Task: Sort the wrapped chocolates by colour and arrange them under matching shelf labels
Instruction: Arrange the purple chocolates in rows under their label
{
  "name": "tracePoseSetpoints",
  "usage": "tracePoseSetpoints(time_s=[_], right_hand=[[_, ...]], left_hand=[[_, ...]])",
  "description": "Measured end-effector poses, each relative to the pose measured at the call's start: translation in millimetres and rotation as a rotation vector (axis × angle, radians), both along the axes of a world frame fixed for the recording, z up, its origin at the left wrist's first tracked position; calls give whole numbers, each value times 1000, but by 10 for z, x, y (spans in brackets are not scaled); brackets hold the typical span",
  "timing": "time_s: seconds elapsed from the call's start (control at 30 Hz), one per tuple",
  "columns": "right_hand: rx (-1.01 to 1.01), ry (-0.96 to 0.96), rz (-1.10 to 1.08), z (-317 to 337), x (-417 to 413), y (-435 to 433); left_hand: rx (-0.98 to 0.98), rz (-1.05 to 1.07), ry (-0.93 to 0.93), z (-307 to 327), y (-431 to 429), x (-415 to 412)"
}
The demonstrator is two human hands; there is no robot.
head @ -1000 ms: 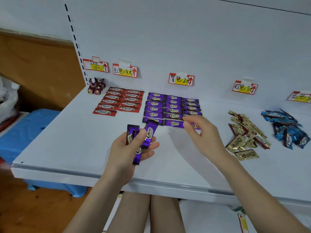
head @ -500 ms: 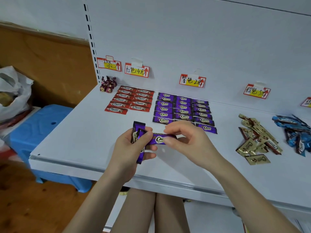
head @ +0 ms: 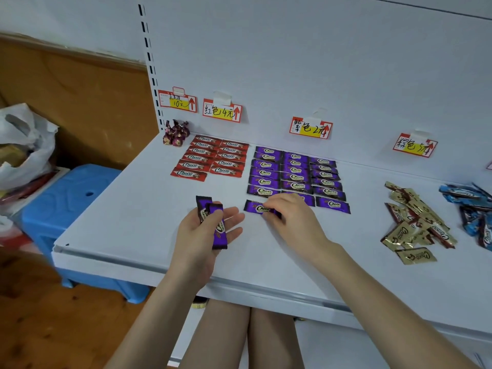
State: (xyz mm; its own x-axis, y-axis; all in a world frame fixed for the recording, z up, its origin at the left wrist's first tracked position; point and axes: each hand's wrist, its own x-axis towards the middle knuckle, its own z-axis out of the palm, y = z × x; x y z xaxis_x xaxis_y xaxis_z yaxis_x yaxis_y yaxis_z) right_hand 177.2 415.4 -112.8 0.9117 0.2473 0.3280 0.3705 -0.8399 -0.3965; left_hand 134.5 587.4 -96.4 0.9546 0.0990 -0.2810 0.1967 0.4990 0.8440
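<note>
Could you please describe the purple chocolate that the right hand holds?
On the white metal shelf, find the grid of purple-wrapped chocolate bars. The purple bar is at its front-left corner; unlike its neighbours, the right hand pinches it.

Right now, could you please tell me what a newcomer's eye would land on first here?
The neat block of purple chocolates lies under its shelf label, mid-shelf, where the right hand pinches a single bar at the front. The left hand holds two purple bars; gold chocolates lie heaped at right.
</note>
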Motion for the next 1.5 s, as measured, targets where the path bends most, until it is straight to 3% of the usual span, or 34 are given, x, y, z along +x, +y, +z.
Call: tracePoseSetpoints(time_s=[0.43,0.87,0.97,1.13,1.27,1.5], right_hand=[[-52,-66,-19,-51,-82,94],[-42,-57,-5,-85,-60,79],[81,-19,-14,-31,-68,47],[636,96,6,295,-200,47],[735,333,179,485,-318,39],[918,296,56,450,-376,-157]], left_hand=[[-60,153,25,-48,64,40],[-19,107,-59,-40,56,-16],[-17,51,-89,-26,41,-35],[39,-68,-134,12,-61,-77],[189,-211,-184,75,-190,-130],[129,-240,-189,54,-258,-139]])
